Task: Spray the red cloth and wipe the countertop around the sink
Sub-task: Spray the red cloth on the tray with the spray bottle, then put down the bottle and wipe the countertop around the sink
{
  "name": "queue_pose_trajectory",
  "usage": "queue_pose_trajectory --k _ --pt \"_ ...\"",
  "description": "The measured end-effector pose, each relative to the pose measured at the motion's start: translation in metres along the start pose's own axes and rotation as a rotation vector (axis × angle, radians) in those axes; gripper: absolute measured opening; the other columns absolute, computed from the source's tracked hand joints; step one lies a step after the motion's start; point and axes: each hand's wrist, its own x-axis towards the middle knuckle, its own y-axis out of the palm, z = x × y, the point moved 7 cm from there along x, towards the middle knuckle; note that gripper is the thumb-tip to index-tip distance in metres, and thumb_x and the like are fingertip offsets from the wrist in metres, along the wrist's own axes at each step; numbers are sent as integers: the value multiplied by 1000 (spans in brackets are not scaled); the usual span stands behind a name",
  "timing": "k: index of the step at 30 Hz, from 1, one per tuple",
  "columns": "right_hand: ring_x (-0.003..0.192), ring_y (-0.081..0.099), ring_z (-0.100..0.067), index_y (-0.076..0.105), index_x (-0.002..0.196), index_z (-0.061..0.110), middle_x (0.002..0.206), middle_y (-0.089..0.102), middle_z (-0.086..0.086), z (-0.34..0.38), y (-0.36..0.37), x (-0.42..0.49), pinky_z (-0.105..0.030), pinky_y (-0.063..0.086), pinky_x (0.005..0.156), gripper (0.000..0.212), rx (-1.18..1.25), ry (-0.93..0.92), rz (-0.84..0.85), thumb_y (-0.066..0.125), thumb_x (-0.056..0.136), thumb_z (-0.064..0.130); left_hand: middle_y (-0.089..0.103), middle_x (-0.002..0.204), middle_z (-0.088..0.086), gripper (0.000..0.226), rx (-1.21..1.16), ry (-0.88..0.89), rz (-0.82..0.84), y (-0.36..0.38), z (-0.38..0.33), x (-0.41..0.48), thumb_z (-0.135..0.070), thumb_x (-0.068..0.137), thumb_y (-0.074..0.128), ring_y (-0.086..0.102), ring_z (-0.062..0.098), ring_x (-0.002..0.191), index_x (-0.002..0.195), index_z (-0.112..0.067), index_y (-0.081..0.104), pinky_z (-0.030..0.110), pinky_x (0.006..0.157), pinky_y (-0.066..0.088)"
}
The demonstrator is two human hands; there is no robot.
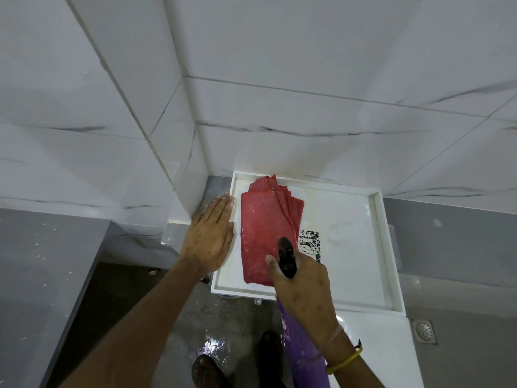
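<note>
While the cloth (268, 233) lay folded and flat in the left half of the white tray (375, 247), its near end close to the tray's front edge, the right hand (303, 284) was clenched round a purple spray bottle (302, 354). The bottle's black nozzle (286, 257) pointed down over the cloth's near right corner, a forefinger lying beside the head, probably so the mist would land on the fabric rather than the tray. The left hand (209, 233) was spread flat with nothing in it, fingers together, resting at or just over the tray's left rim; whether it pressed on the rim could not be told. It seemed placed to steady the tray and stay clear of the spray. A black mark (309, 243) showed on the tray floor just right of the cloth. By my judgement the spraying was in hand and the wiping not yet begun; no sink was in view.
</note>
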Motion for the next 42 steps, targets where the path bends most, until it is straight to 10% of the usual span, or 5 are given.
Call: queue_pose_trajectory --k 4,10,27,35,42 --pt "80 66 -19 64 100 16 88 69 -1 7 -14 -2 -29 53 75 49 115 -32 -17 56 75 57 10 159 6 67 38 0 28 -3 -3 -1 -44 92 3 -1 14 144 149 -9 9 32 118 2" --pt "58 69 -15 54 102 46 98 68 17 23 -93 8 -20 57 56 23 331 -236 -318 57 80 44 64 120 18 46 172 118 -35 -26 -37 7 -29 91 39 61 34 109 125 -3 56 44 93 50" --pt "89 67 -36 50 122 36 102 66 -3 -50 -175 117 -58 51 89 42 325 -353 -657 61 84 50 65 111 17 36 -234 -682 173 -15 -49 33 -28 88 53 60 35 104 110 -2 63 39 83 50" --pt "99 59 -14 38 132 7 113 62 -8 -62 -169 126 -10 46 86 72 329 -259 -521 57 80 54 66 111 16 39 -297 -788 142 -14 -51 37 -31 85 57 62 34 103 112 -2 58 37 83 50" --pt "101 57 -20 35 131 2 120 58 -21 -73 -165 113 -3 44 82 67 374 -186 -529 67 81 34 64 114 14 42 -1045 -944 191 2 -42 28 -16 83 70 62 27 94 118 2 56 35 77 51"
